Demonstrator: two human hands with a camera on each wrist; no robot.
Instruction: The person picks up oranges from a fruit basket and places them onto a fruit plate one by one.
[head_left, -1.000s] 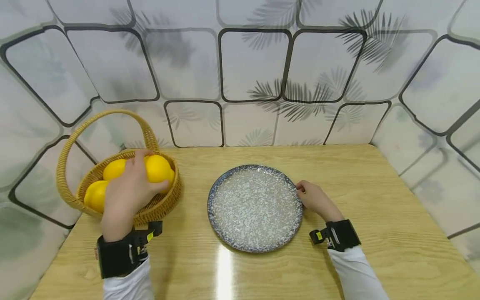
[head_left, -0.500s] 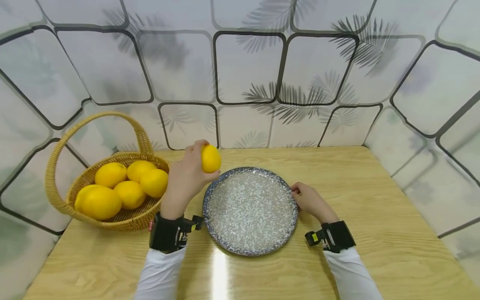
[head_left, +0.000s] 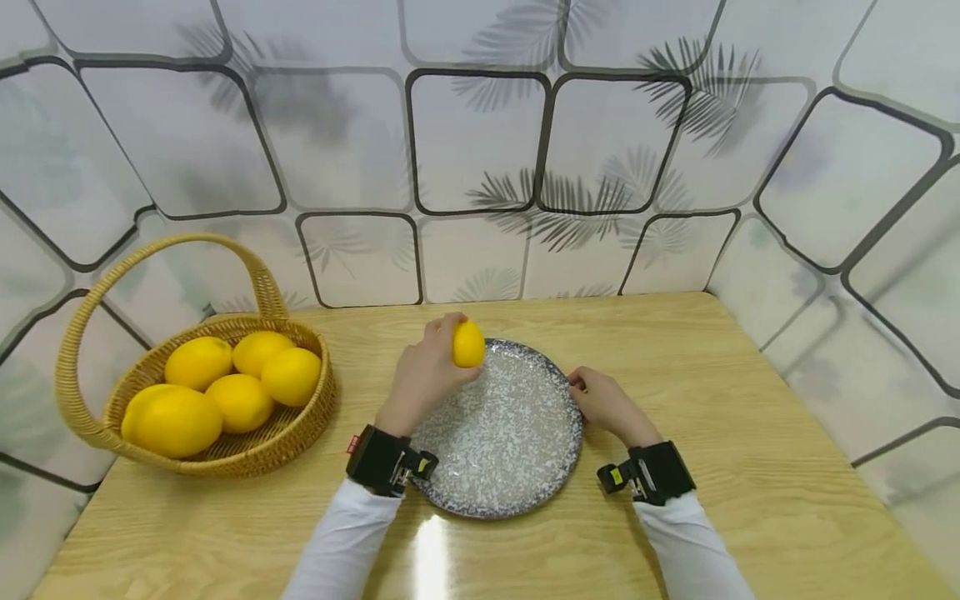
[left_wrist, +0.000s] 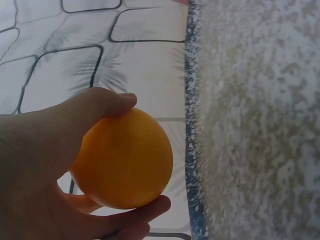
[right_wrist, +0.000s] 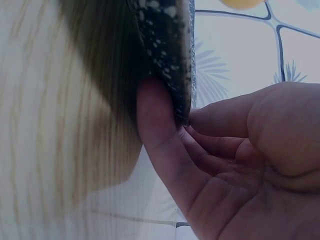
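Note:
A yellow lemon [head_left: 468,344] is held in my left hand [head_left: 424,375], above the left back part of a round speckled plate [head_left: 517,433] with a dark blue rim. In the left wrist view the thumb and fingers curl around the lemon [left_wrist: 127,160], and the plate [left_wrist: 255,125] fills the right side. My right hand [head_left: 609,407] pinches the plate's right rim. From the right wrist, one finger of the right hand [right_wrist: 235,155] reaches under the plate's edge [right_wrist: 167,55] while the thumb lies on the opposite side.
On the left stands a wicker basket [head_left: 300,433] with a tall arched handle, holding several lemons [head_left: 240,402]. Everything sits on a light wooden table [head_left: 735,467]. A patterned cloth or wall covering [head_left: 480,142] rises behind the table and along both sides.
My left hand has lifted a lemon out of the basket and carried it right, over the plate. The right hand keeps its place on the rim. The head view has shifted slightly.

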